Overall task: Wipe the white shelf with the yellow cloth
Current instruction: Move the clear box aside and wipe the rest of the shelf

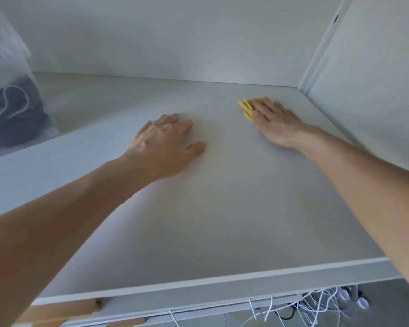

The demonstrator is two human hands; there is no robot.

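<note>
A white shelf point(222, 208) is filling the view, boxed in by a pale back wall and a white side panel point(364, 90) on the right. The cloth point(246, 107) is lying toward the shelf's back right corner, bunched into folds, with only its yellow left edge peeking out from under the right hand point(275, 121). That hand is lying flat on it, fingers spread and palm down, pressing rather than pinching. The cloth looks thin, soft and very light, so it is likely to slide and crumple unless pressed from above; a flat palm over its middle seems the best hold. The left hand point(165, 142) is resting open on the bare shelf nearer the middle, fingers loosely spread, holding nothing. A clear bag point(7, 67) of dark items is sitting at the back left corner.
</note>
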